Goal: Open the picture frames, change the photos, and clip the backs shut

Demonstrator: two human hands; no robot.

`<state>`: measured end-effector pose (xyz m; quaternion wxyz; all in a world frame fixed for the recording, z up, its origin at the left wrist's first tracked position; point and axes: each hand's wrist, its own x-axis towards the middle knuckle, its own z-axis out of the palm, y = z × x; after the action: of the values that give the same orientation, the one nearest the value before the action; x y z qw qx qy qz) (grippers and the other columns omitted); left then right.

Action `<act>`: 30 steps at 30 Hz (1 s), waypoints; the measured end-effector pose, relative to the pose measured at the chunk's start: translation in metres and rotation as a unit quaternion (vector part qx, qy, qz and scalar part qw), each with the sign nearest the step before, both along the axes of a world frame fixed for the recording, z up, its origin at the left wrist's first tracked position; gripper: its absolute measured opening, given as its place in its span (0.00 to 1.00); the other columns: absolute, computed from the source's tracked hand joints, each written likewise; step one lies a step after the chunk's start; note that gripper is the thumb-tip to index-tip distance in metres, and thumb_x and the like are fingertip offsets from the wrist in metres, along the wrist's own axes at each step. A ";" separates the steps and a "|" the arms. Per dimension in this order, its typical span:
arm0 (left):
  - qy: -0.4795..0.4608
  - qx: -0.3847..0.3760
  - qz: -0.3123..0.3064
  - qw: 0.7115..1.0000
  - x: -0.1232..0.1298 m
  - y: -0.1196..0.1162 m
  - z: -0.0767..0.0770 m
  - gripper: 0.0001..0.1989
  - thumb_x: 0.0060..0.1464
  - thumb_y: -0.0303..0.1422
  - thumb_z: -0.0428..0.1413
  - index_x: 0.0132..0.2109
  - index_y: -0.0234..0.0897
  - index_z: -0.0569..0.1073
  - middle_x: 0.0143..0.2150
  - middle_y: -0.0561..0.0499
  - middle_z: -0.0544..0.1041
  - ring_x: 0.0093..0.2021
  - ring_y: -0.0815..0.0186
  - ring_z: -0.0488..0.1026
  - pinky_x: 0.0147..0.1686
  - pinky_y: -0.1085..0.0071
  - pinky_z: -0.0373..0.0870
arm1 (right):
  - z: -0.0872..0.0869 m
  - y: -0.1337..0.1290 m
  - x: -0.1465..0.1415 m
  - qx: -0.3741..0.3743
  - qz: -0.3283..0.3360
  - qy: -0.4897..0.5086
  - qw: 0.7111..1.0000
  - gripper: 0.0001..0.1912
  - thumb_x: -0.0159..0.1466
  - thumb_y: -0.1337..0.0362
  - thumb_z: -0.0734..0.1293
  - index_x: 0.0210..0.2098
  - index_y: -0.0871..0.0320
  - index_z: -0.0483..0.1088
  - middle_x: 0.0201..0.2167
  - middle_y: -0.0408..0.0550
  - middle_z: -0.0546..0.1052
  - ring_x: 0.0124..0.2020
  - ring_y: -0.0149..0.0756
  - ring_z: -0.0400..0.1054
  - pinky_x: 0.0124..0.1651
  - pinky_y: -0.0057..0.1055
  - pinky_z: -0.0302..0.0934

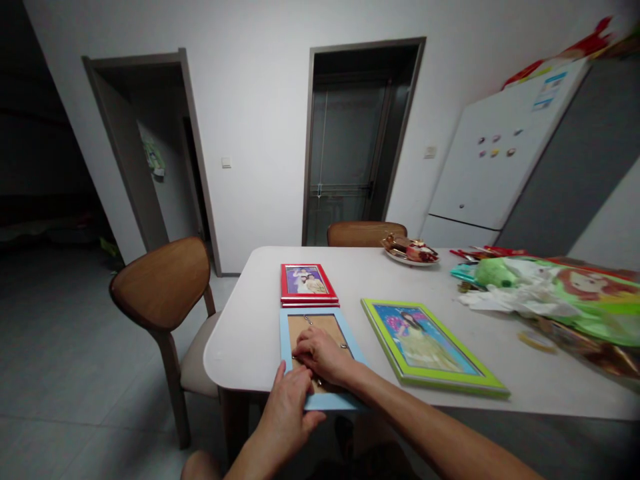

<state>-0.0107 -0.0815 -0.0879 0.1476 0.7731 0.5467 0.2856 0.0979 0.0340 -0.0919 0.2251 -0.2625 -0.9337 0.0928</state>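
A light blue picture frame [285, 333] lies face down at the table's front edge, its brown backing board [327, 327] showing. Small metal clips [343, 346] sit along the edges of the board. My left hand [287, 407] grips the frame's near left corner, the thumb at the near edge. Over the backing, my right hand [323, 353] has its fingers bunched at a metal clip on the left side; the fingertips mostly cover that clip. Just beyond lie stacked red picture frames [333, 294] with a photo facing up. To the right rests a green picture frame [400, 363], also photo up.
On the white table [240, 333] are a plate of wrapped items [410, 252], a tape roll [537, 342] and a heap of green and white plastic packaging [550, 293] at the right. Wooden chairs stand at the left [165, 287] and the far side [367, 233].
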 end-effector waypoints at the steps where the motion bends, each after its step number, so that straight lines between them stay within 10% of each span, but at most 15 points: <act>1: -0.003 0.002 0.000 1.000 0.000 0.000 0.000 0.21 0.38 0.27 0.58 0.43 0.35 0.65 0.39 0.47 0.72 0.45 0.60 0.66 0.55 0.51 0.44 | 0.001 -0.001 0.000 0.006 0.003 -0.004 1.000 0.10 0.55 0.69 0.61 0.24 0.56 0.73 0.23 0.45 0.71 0.30 0.30 0.61 0.36 0.27 0.51; 24: -0.003 0.016 0.006 1.000 -0.003 0.001 0.000 0.24 0.39 0.26 0.57 0.47 0.37 0.63 0.36 0.50 0.72 0.41 0.62 0.69 0.54 0.52 0.47 | 0.026 -0.071 0.066 -0.048 0.003 0.012 0.999 0.11 0.56 0.66 0.60 0.35 0.52 0.71 0.41 0.48 0.68 0.45 0.37 0.58 0.48 0.36 0.53; 30: 0.057 0.029 0.010 0.998 0.004 -0.002 0.001 0.17 0.37 0.23 0.57 0.39 0.38 0.65 0.51 0.43 0.66 0.54 0.56 0.60 0.53 0.48 0.47 | 0.011 -0.056 0.084 -0.158 -0.164 0.211 0.951 0.17 0.56 0.62 0.58 0.44 0.57 0.67 0.45 0.53 0.67 0.46 0.38 0.61 0.48 0.36 0.56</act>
<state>-0.0070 -0.0835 -0.0869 0.0903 0.7866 0.5534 0.2583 0.1815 -0.0217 -0.0808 0.3848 -0.4184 -0.7824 0.2545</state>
